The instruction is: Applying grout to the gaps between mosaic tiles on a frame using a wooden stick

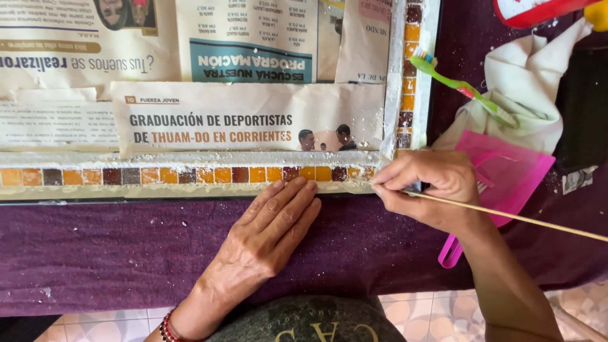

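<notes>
Scraping grout at frame's near right corner | thin stick (506,215) pinched in right hand (430,187) | left hand (272,231) flat, empty, on mosaic frame (190,175) near edge | risk: stick snaps under side pressure, tile dislodged.

Home craft table — purple cloth (95,253) over it, tiled floor (430,310) below. Newspaper sheets (240,117) mask a mosaic-edged frame (190,175). Toothbrush (462,88) and rag (525,82) alongside — makeshift tools.
</notes>
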